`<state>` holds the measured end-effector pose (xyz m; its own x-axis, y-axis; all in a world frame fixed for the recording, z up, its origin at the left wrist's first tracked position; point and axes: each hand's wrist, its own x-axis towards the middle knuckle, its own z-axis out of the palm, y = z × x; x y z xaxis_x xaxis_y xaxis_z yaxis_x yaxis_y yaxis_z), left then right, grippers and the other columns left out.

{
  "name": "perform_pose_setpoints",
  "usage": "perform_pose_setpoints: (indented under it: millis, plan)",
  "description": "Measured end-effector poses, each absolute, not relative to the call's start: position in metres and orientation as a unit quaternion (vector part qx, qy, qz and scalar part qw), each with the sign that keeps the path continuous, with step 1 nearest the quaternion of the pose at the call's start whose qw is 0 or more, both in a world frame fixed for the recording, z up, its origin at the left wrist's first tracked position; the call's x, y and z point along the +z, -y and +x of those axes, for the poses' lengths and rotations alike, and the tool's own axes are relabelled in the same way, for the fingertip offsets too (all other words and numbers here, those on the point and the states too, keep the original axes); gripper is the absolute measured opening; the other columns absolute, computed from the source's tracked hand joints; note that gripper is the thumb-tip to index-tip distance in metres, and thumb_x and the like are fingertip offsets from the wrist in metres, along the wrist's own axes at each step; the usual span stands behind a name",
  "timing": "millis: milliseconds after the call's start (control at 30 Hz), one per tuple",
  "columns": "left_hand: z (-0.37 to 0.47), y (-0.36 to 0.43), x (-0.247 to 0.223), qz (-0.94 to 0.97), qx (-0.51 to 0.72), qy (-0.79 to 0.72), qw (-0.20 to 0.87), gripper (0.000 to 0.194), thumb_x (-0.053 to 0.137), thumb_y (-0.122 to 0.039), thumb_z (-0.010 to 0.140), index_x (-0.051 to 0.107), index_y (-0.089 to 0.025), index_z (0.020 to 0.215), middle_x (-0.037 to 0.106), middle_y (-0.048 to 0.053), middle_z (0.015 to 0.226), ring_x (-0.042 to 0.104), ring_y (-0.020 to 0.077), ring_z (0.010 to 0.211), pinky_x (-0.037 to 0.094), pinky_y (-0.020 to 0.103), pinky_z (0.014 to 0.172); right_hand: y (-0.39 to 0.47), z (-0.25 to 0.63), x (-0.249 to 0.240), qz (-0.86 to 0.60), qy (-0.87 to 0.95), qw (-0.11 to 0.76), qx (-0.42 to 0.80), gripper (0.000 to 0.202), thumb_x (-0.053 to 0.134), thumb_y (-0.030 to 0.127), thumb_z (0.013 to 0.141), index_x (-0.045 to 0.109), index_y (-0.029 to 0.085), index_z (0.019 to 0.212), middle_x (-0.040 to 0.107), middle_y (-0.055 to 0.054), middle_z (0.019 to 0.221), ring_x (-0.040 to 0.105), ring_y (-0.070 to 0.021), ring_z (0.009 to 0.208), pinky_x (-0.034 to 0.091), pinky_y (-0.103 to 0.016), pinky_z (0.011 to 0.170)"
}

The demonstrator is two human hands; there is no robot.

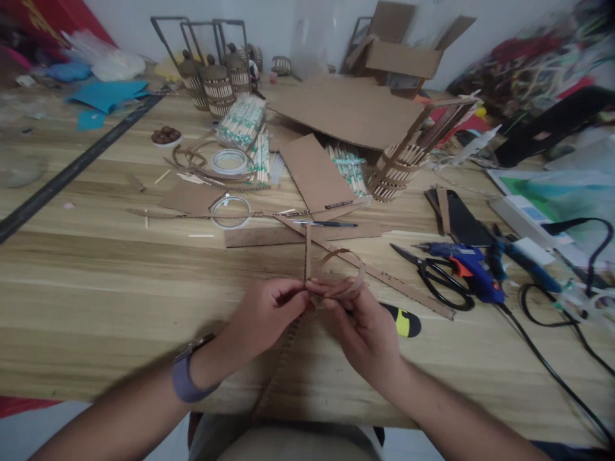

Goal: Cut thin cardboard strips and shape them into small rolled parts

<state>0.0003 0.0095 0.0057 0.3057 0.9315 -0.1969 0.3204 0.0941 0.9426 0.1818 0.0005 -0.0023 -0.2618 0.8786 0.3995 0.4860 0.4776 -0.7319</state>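
My left hand is closed, pinching a narrow cardboard strip between thumb and fingers. The strip stands up past the fingertips, and a ridged length runs down toward my lap. Right beside it, my right hand is closed on a thin curled brown strip, which loops above the fingers. The fingertips of both hands nearly meet, so where the two strips touch is hidden. Partly behind my right hand lies a black and yellow object, its kind unclear.
Scissors and a blue glue gun with a trailing cord lie to the right. Ahead are a pen, flat cardboard strips, tape rolls and packs of sticks. Stick-covered lanterns stand at the back.
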Motion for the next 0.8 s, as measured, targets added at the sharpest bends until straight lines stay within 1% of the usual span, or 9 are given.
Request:
perform_pose_setpoints:
  millis: [167, 333, 467, 567, 633, 733, 800]
  plan:
    - [0.0006, -0.0083, 0.0062, 0.627, 0.274, -0.522, 0.509, 0.028, 0.048, -0.030, 0.093, 0.072, -0.019, 0.084, 0.072, -0.001, 0.079, 0.063, 0.0164, 0.076, 0.044, 0.023, 0.066, -0.0002, 0.1816, -0.0036, -0.459, 0.742, 0.417, 0.255, 0.017, 0.052, 0.023, 0.096, 0.064, 0.028, 0.107, 0.076, -0.005, 0.103, 0.071, -0.0233, 0.100, 0.059, -0.038, 0.082]
    - [0.0013, -0.0079, 0.0061, 0.623, 0.280, -0.526, 0.508, 0.028, 0.048, -0.029, 0.092, 0.073, -0.018, 0.086, 0.069, -0.001, 0.075, 0.061, 0.0150, 0.072, 0.042, 0.022, 0.064, 0.0008, 0.1818, -0.0037, -0.463, 0.742, 0.411, 0.257, 0.016, 0.052, 0.026, 0.096, 0.065, 0.027, 0.106, 0.076, -0.005, 0.103, 0.071, -0.0222, 0.098, 0.058, -0.038, 0.082]
    - [0.0003, -0.0075, 0.0054, 0.619, 0.288, -0.517, 0.516, 0.027, 0.048, -0.028, 0.090, 0.071, -0.016, 0.080, 0.064, -0.002, 0.070, 0.057, 0.0139, 0.069, 0.040, 0.021, 0.062, 0.0007, 0.1815, -0.0028, -0.472, 0.723, 0.413, 0.290, 0.015, 0.053, 0.028, 0.097, 0.065, 0.026, 0.105, 0.077, -0.006, 0.101, 0.071, -0.0220, 0.099, 0.058, -0.037, 0.082]
    - [-0.0007, -0.0079, 0.0037, 0.622, 0.284, -0.513, 0.519, 0.028, 0.049, -0.029, 0.089, 0.068, -0.015, 0.074, 0.058, -0.003, 0.065, 0.052, 0.0126, 0.065, 0.037, 0.021, 0.059, 0.0002, 0.1811, -0.0020, -0.482, 0.695, 0.416, 0.334, 0.015, 0.053, 0.031, 0.096, 0.066, 0.025, 0.101, 0.077, -0.007, 0.100, 0.071, -0.0213, 0.096, 0.058, -0.035, 0.082]
    - [-0.0010, -0.0087, 0.0026, 0.621, 0.278, -0.511, 0.525, 0.027, 0.049, -0.028, 0.089, 0.066, -0.015, 0.072, 0.055, -0.003, 0.062, 0.050, 0.0119, 0.061, 0.035, 0.022, 0.056, -0.0003, 0.1814, -0.0018, -0.480, 0.678, 0.422, 0.362, 0.016, 0.052, 0.032, 0.097, 0.065, 0.024, 0.100, 0.077, -0.007, 0.100, 0.072, -0.0204, 0.093, 0.058, -0.033, 0.079]
    - [-0.0011, -0.0105, 0.0032, 0.612, 0.274, -0.508, 0.541, 0.026, 0.050, -0.026, 0.088, 0.064, -0.016, 0.070, 0.057, -0.003, 0.061, 0.051, 0.0117, 0.060, 0.035, 0.022, 0.055, -0.0023, 0.1848, -0.0015, -0.468, 0.677, 0.421, 0.381, 0.015, 0.051, 0.032, 0.097, 0.064, 0.024, 0.101, 0.077, -0.007, 0.097, 0.073, -0.0202, 0.090, 0.058, -0.033, 0.077]
    - [-0.0014, -0.0122, 0.0055, 0.588, 0.286, -0.499, 0.569, 0.024, 0.052, -0.026, 0.087, 0.064, -0.016, 0.069, 0.060, -0.002, 0.062, 0.053, 0.0118, 0.060, 0.037, 0.022, 0.057, -0.0059, 0.1890, -0.0003, -0.452, 0.709, 0.407, 0.358, 0.014, 0.054, 0.033, 0.096, 0.062, 0.025, 0.103, 0.076, -0.007, 0.100, 0.072, -0.0216, 0.094, 0.058, -0.035, 0.080]
